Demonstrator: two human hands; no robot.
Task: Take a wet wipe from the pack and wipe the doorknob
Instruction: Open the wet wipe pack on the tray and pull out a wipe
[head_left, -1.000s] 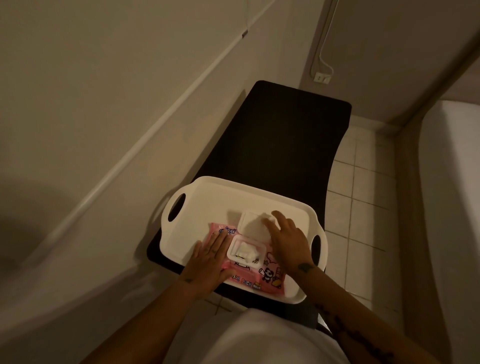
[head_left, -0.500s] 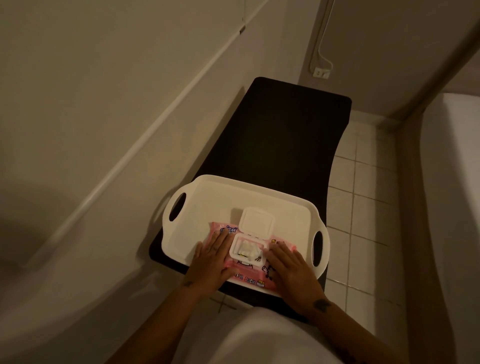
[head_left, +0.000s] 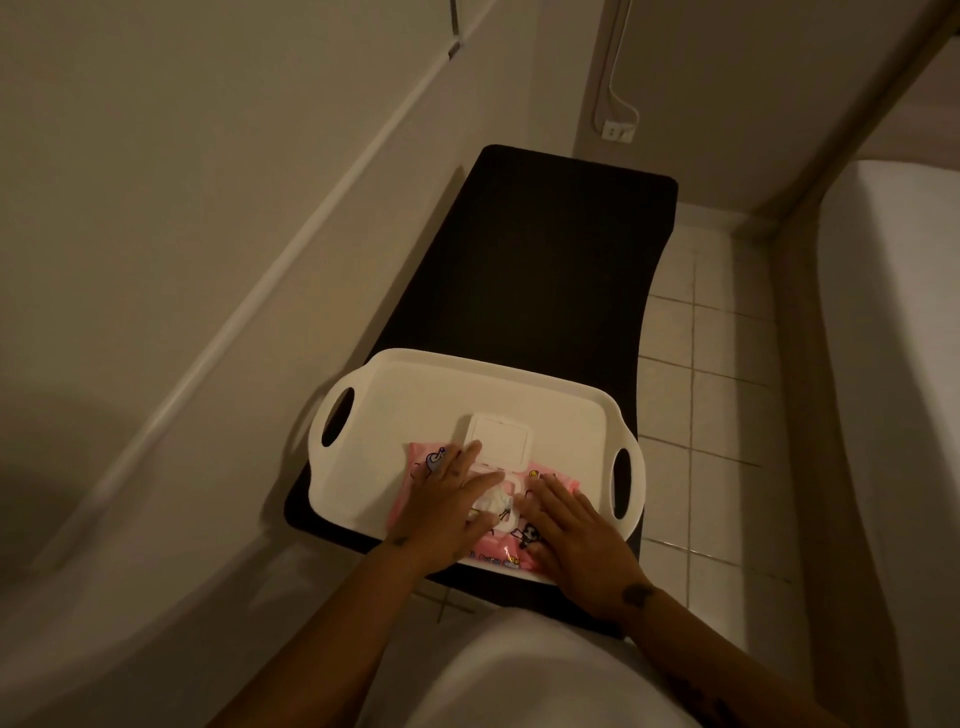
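Observation:
A pink wet wipe pack (head_left: 496, 551) lies in a white handled tray (head_left: 395, 415) on a dark bench. Its white flip lid (head_left: 500, 438) stands open behind the opening. A crumpled white wipe (head_left: 492, 500) sticks out of the opening. My left hand (head_left: 445, 506) lies over the pack's left half, thumb and fingers pinching that wipe. My right hand (head_left: 574, 535) rests flat on the pack's right side, fingers spread, pressing it down. No doorknob is in view.
The dark bench (head_left: 545, 260) runs along a cream wall on the left. Tiled floor (head_left: 717, 415) lies to the right, with a white bed edge (head_left: 893, 364) beyond. A wall socket (head_left: 618, 132) with a cable sits at the back.
My right hand left the lid and settled flat on the pack's right side. My left hand shifted right onto the opening and took hold of the wipe.

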